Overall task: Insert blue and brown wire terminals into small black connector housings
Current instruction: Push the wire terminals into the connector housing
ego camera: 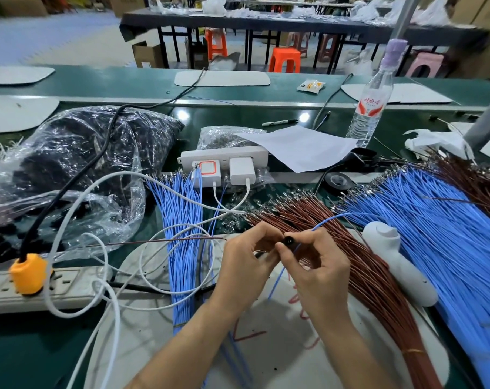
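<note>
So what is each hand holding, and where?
Right hand pinches the black housing between thumb and forefinger; left hand pinches a brown wire near its end, by the housing.

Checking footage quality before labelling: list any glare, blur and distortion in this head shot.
Head view: two bright reflections glare on the green belt; the plastic bag glints; far tables smear, worst top right; the wide lens bows bench edges; the left hand pinching the brown wire and the right hand holding the black housing are sharp.
</note>
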Demonstrator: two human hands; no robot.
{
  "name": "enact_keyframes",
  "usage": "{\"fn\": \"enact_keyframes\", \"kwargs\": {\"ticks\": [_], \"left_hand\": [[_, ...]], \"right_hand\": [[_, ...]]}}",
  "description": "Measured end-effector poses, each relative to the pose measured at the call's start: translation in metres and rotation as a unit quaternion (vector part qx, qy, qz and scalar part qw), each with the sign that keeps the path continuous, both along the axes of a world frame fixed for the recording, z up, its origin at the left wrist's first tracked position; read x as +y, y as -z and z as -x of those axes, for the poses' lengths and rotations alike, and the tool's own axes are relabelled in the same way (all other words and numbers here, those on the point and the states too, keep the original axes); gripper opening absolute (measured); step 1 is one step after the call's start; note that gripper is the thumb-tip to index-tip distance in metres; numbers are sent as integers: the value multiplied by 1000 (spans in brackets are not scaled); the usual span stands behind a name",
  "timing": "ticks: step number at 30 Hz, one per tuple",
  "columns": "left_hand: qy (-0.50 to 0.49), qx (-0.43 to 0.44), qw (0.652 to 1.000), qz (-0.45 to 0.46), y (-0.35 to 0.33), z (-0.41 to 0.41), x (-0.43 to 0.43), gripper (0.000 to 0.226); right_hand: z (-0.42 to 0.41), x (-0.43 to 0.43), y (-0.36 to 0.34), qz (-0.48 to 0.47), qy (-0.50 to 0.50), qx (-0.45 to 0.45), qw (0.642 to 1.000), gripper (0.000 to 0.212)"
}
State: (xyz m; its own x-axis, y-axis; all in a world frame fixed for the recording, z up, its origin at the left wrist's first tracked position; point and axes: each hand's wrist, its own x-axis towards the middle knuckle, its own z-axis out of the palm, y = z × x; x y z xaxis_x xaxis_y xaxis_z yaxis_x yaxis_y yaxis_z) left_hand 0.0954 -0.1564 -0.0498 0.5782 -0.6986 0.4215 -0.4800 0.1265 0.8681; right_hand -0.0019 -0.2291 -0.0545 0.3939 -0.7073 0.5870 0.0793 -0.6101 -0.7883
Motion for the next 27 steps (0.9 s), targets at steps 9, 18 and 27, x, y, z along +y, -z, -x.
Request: {"fn": "enact_keyframes", "kwargs": {"ticks": [9, 18, 27], "left_hand": [[-25, -86, 996, 26, -2, 5, -1, 8], [26, -18, 997, -65, 11, -11, -3, 26], [-7, -101, 993, -55, 10, -9, -2, 34]], "right_hand": [[6, 6, -4, 34, 19, -28, 999, 11], [0, -4, 6, -4, 7, 58, 998, 17], [1, -5, 2, -96, -53, 57, 992, 27]]}}
